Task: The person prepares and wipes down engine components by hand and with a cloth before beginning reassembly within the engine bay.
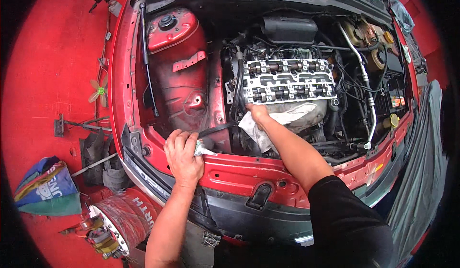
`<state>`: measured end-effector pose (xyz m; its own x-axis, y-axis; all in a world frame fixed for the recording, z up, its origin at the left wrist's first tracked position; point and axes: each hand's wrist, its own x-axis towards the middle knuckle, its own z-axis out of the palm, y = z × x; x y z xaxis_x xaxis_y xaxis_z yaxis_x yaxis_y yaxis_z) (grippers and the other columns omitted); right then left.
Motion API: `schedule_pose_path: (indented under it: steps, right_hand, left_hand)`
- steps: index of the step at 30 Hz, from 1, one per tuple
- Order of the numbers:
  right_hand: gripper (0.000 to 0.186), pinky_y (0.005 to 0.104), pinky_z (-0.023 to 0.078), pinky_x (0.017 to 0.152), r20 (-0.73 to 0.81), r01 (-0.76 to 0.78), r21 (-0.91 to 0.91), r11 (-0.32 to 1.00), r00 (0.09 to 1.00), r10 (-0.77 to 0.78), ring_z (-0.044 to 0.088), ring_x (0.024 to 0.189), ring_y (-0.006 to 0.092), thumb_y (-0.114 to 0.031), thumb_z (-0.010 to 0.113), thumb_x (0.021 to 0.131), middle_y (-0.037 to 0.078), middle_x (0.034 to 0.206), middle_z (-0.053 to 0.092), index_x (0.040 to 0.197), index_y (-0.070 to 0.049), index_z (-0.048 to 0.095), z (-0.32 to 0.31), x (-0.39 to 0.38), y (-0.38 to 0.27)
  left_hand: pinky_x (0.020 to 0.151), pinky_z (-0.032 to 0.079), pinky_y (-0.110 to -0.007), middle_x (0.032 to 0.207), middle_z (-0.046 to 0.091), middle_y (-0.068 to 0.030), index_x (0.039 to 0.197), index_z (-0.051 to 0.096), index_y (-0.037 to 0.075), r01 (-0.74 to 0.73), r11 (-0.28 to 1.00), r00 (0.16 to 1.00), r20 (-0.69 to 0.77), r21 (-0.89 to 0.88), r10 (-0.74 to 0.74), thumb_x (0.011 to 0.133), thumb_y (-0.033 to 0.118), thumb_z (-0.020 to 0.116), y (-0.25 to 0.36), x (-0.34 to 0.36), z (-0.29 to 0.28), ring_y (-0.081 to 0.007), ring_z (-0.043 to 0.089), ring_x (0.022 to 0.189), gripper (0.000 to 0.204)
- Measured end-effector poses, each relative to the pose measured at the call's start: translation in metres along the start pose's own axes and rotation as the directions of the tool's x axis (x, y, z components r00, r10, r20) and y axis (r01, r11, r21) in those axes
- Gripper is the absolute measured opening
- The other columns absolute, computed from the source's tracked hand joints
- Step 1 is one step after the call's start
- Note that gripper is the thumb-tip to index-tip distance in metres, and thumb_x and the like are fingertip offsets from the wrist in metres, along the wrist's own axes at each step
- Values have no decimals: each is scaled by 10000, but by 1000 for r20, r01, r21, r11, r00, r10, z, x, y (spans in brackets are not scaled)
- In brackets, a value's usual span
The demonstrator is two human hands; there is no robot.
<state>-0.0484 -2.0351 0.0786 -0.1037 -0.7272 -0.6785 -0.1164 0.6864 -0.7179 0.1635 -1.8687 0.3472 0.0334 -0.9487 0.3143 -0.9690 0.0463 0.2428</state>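
Note:
My left hand is closed around a small tube with a white pointed nozzle, above the car's red front crossmember. Its fingers hide most of the tube. My right hand reaches to the front left corner of the cylinder head, with a fingertip at its edge. The other fingers are mostly hidden, so its grip cannot be made out. A white cloth spreads under that hand and wrist, over the front of the engine. With its cover off, the head shows two rows of camshaft lobes.
Hoses and wiring crowd the engine's right side, near the battery and a metal pipe. A red strut tower stands left. On the red floor are a plastic-wrapped drum with tools and a colourful cloth. A grey cover drapes the right fender.

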Motion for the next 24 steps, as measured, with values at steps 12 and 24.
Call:
schedule_pose_path:
  steps: [12,24]
  right_hand:
    - [505,434,491,903,-104,-180,-28,983,979,176,651,1034,304,-268,702,787,199,1188,671,1172,55,651,7,-27,-34]
    - [382,428,480,772,-101,172,-210,962,975,-197,639,779,274,-332,711,861,144,839,726,792,44,706,7,-12,4]
  left_hand:
    - [1013,401,-504,1125,619,-107,1118,684,75,12,1000,1000,12,-3,-12,674,73,648,0,2,-3,-347,530,1204,446]
    - [1002,407,-499,1118,632,-101,1120,682,76,-5,1000,1000,-14,0,5,733,96,667,1,2,0,-353,541,1186,387]
